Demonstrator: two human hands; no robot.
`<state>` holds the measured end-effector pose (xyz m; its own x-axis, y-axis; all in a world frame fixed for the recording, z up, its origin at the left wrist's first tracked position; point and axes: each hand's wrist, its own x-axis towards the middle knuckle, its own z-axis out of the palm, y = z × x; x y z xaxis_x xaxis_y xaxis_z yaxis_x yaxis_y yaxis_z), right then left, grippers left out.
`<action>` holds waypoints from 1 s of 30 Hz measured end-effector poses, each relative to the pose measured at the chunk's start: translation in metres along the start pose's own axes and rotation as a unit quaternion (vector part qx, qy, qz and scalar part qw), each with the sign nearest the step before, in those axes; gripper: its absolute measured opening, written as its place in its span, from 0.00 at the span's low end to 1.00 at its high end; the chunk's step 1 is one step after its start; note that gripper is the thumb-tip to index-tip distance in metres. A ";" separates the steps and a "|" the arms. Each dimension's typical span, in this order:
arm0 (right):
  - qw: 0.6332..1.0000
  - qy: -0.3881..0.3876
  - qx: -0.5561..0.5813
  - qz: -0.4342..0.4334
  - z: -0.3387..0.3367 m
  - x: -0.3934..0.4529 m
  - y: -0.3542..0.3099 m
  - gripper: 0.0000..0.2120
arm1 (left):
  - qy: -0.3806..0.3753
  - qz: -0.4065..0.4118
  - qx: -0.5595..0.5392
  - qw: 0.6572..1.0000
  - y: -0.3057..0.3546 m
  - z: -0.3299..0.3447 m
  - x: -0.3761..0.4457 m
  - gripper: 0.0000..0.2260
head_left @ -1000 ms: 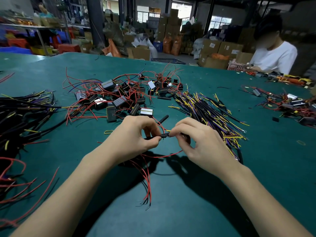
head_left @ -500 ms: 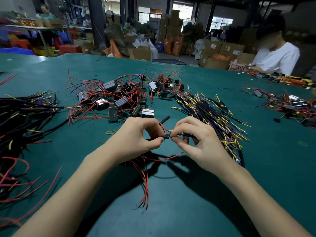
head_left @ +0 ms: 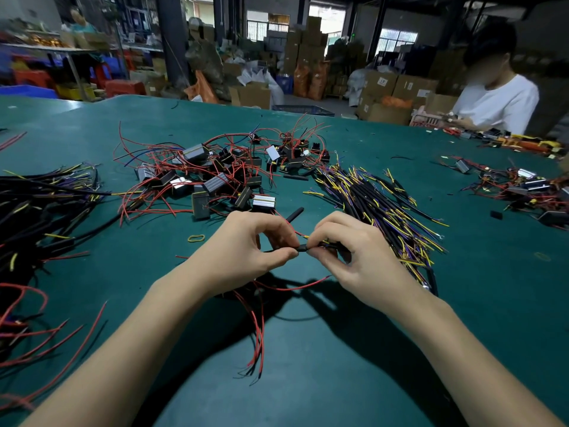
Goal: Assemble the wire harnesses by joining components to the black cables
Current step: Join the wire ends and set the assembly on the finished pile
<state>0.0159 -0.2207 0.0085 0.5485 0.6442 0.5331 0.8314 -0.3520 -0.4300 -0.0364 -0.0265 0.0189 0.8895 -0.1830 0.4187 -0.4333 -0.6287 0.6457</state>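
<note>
My left hand [head_left: 246, 248] pinches a short black sleeve [head_left: 300, 248] between thumb and forefinger, just above the green table [head_left: 338, 365]. My right hand [head_left: 354, 254] pinches a black cable [head_left: 331, 245] with yellow wire tips, its end meeting the sleeve. Red wires [head_left: 257, 331] trail from under my left hand toward me. A pile of black cables [head_left: 375, 204] with yellow and purple leads lies right of my hands. A heap of black box components [head_left: 215, 177] with red wires lies beyond my left hand.
More black cables [head_left: 37, 211] are piled at the far left, loose red wires [head_left: 37, 334] at the near left. A spare black sleeve [head_left: 295, 213] and a yellow rubber band [head_left: 196, 238] lie near my hands. A person in white [head_left: 498, 103] works at the far right beside another pile [head_left: 529, 189].
Both hands keep their pinch and stay together; my fingertips have shifted slightly along the sleeve and cable. The view has tilted up a little.
</note>
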 end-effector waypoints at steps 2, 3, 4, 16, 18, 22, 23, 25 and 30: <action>1.000 -0.006 0.002 0.014 0.000 0.000 -0.001 0.02 | -0.001 0.011 0.015 1.000 0.000 0.002 0.000 0.04; 1.000 -0.005 0.006 0.025 -0.001 0.000 -0.001 0.03 | -0.002 0.017 0.024 1.000 0.000 0.003 0.000 0.04; 0.999 -0.003 0.015 0.038 -0.002 -0.001 -0.001 0.04 | 0.000 0.020 0.030 0.999 0.000 0.004 0.000 0.04; 0.994 0.040 0.010 0.098 0.000 0.000 -0.004 0.08 | 0.112 0.044 0.081 0.989 0.000 0.023 -0.003 0.02; 0.993 0.030 -0.011 0.111 -0.001 0.000 -0.004 0.07 | 0.106 0.046 0.093 0.989 0.000 0.023 -0.004 0.03; 0.992 0.003 -0.035 0.123 -0.005 0.001 -0.005 0.06 | 0.089 0.047 0.088 0.991 -0.001 0.024 -0.003 0.03; 0.992 0.001 -0.040 0.122 -0.006 0.001 -0.005 0.06 | 0.087 0.051 0.084 0.991 -0.001 0.024 -0.003 0.03; 0.991 -0.003 -0.059 0.116 -0.006 0.001 -0.007 0.05 | 0.083 0.062 0.077 0.992 -0.001 0.026 -0.002 0.03; 0.989 -0.021 -0.086 0.121 -0.003 0.000 -0.008 0.05 | 0.070 0.078 0.071 0.992 -0.002 0.030 -0.003 0.04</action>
<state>0.0098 -0.2200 0.0147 0.7326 0.5532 0.3966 0.6806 -0.6077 -0.4094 -0.0339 -0.0476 -0.0029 0.7799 -0.1852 0.5978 -0.5302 -0.7031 0.4738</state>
